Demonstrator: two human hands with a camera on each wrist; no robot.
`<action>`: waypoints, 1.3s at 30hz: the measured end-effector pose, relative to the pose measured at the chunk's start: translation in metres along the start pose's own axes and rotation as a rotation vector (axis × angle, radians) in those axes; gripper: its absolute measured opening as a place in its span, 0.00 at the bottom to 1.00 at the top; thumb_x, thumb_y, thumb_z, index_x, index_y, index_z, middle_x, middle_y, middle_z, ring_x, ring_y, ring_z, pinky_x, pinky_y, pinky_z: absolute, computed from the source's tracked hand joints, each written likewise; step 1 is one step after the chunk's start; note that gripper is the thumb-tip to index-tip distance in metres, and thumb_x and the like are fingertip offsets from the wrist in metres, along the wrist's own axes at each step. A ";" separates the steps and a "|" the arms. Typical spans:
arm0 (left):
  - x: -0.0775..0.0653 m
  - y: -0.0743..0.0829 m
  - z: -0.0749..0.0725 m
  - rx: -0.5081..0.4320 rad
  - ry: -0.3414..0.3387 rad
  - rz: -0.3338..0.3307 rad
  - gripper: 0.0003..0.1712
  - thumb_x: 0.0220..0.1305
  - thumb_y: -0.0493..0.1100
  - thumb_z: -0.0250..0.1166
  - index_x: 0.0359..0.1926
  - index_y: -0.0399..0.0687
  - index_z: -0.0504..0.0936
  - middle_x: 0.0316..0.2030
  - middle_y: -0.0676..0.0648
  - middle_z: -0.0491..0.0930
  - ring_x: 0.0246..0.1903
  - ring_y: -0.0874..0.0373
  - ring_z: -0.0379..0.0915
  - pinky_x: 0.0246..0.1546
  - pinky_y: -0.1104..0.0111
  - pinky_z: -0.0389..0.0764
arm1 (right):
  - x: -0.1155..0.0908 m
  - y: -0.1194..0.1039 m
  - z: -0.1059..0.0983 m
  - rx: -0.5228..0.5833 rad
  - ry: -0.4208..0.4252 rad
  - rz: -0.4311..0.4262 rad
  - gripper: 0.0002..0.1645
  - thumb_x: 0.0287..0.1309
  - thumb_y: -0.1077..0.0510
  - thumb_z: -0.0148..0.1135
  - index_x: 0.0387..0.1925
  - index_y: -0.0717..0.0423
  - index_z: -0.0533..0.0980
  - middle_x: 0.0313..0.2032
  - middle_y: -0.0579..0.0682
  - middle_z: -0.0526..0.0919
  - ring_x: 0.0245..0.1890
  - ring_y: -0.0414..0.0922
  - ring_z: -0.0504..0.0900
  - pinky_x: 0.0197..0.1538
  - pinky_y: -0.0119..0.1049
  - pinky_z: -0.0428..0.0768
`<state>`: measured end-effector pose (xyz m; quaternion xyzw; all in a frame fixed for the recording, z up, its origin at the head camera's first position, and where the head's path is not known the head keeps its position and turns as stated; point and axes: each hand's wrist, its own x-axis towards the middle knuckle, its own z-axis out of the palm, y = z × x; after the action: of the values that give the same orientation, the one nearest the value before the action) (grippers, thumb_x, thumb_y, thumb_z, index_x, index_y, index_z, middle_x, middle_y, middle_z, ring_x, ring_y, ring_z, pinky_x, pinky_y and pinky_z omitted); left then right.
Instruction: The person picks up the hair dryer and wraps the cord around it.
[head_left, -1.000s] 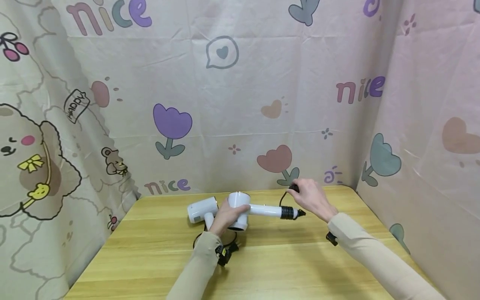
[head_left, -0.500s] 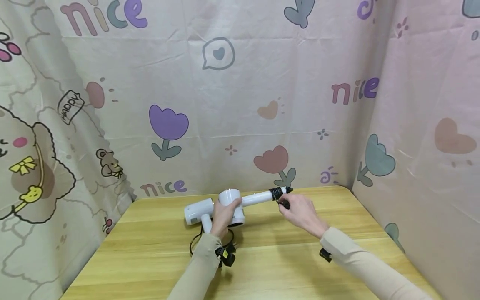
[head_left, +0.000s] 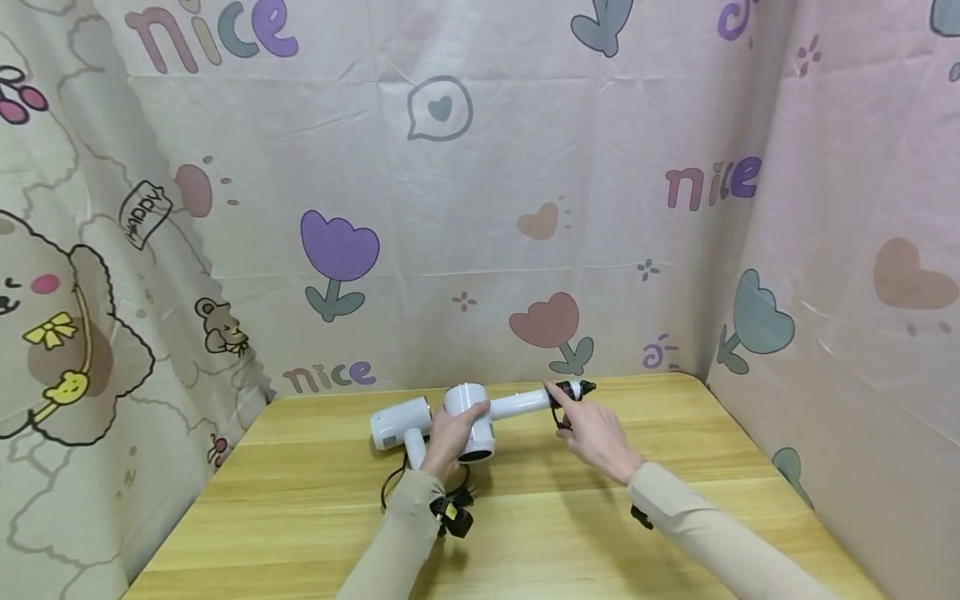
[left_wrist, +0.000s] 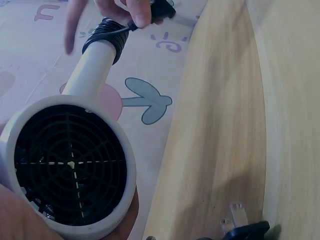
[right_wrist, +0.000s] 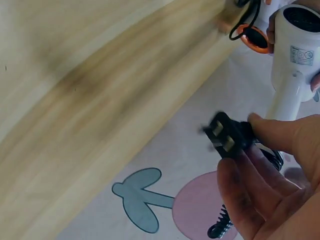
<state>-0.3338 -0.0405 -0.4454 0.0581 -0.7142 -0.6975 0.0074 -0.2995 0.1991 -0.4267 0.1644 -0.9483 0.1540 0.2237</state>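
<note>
My left hand [head_left: 447, 435] grips the white barrel of a hair dryer [head_left: 468, 402], held above the table with its handle pointing right. The barrel's dark grille [left_wrist: 72, 165] faces the left wrist camera. A black cord [left_wrist: 116, 39] is wound in tight coils round the handle near its end. Beside those coils, my right hand [head_left: 598, 435] pinches the cord's black plug [right_wrist: 225, 135] between thumb and fingers, with the index finger stretched out over the handle. The short cord length between coils and plug shows in the left wrist view.
A second white hair dryer [head_left: 400, 423] lies on the wooden table [head_left: 300, 500] to the left, partly behind my left hand. Its loose black cord [head_left: 386, 487] and plug [left_wrist: 247, 231] lie near my left wrist. A patterned curtain [head_left: 450, 192] hangs behind the table and at both sides.
My right hand has carried the plug from above the handle down to its near side, its index finger now stretched out. The handle end has tipped up. My left hand keeps its grip.
</note>
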 end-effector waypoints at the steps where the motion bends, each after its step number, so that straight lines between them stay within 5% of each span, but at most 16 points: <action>1: -0.001 0.001 0.000 0.004 -0.006 -0.002 0.52 0.52 0.58 0.73 0.68 0.36 0.59 0.52 0.35 0.73 0.43 0.47 0.77 0.40 0.61 0.83 | 0.001 0.000 0.000 -0.009 -0.003 -0.007 0.51 0.44 0.61 0.77 0.70 0.44 0.65 0.22 0.40 0.81 0.19 0.36 0.72 0.19 0.30 0.69; 9: -0.006 0.004 0.006 -0.026 -0.055 -0.017 0.52 0.50 0.58 0.74 0.66 0.35 0.59 0.50 0.35 0.74 0.40 0.49 0.78 0.38 0.62 0.84 | 0.005 0.004 0.001 -0.121 0.054 -0.038 0.48 0.37 0.55 0.81 0.64 0.48 0.69 0.16 0.40 0.76 0.15 0.36 0.69 0.15 0.30 0.63; 13: -0.007 0.004 0.007 -0.033 -0.074 -0.044 0.52 0.49 0.60 0.74 0.65 0.36 0.60 0.50 0.37 0.75 0.40 0.49 0.78 0.38 0.64 0.83 | 0.006 0.008 0.003 -0.221 0.151 -0.118 0.44 0.35 0.51 0.82 0.58 0.50 0.72 0.15 0.44 0.76 0.12 0.39 0.68 0.12 0.31 0.61; 16: -0.006 0.003 0.008 -0.025 -0.088 -0.071 0.52 0.48 0.62 0.74 0.64 0.38 0.61 0.50 0.38 0.75 0.41 0.50 0.78 0.39 0.65 0.82 | 0.007 0.013 0.005 -0.335 0.264 -0.199 0.42 0.30 0.48 0.83 0.52 0.50 0.76 0.20 0.47 0.83 0.18 0.43 0.75 0.14 0.36 0.69; 20: -0.007 0.002 0.008 -0.014 -0.118 -0.099 0.52 0.47 0.64 0.74 0.63 0.38 0.62 0.49 0.39 0.75 0.41 0.51 0.77 0.37 0.67 0.81 | 0.010 0.019 0.006 -0.413 0.362 -0.275 0.37 0.23 0.46 0.85 0.42 0.50 0.79 0.29 0.49 0.83 0.32 0.49 0.77 0.30 0.40 0.75; 28: -0.006 -0.002 0.003 0.001 -0.225 -0.133 0.48 0.51 0.64 0.72 0.61 0.36 0.63 0.43 0.40 0.79 0.35 0.54 0.79 0.34 0.67 0.83 | 0.010 0.026 0.006 -0.295 0.252 -0.309 0.35 0.27 0.45 0.85 0.40 0.51 0.79 0.40 0.49 0.82 0.43 0.51 0.80 0.51 0.50 0.77; 35: -0.004 -0.012 -0.001 -0.022 -0.312 -0.159 0.52 0.55 0.63 0.70 0.68 0.41 0.55 0.48 0.39 0.76 0.37 0.53 0.79 0.35 0.65 0.84 | 0.004 0.031 0.006 -0.171 0.116 -0.297 0.26 0.37 0.48 0.81 0.40 0.51 0.80 0.34 0.45 0.83 0.35 0.44 0.79 0.40 0.45 0.80; 39: -0.005 -0.015 -0.001 -0.032 -0.359 -0.141 0.52 0.57 0.63 0.68 0.70 0.43 0.51 0.50 0.38 0.75 0.37 0.54 0.79 0.35 0.65 0.84 | 0.001 0.033 0.004 -0.120 0.052 -0.270 0.23 0.37 0.50 0.79 0.39 0.50 0.81 0.34 0.44 0.85 0.35 0.42 0.80 0.42 0.44 0.81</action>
<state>-0.3279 -0.0416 -0.4597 -0.0173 -0.6872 -0.7066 -0.1680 -0.3146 0.2274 -0.4368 0.2727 -0.9190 0.0695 0.2762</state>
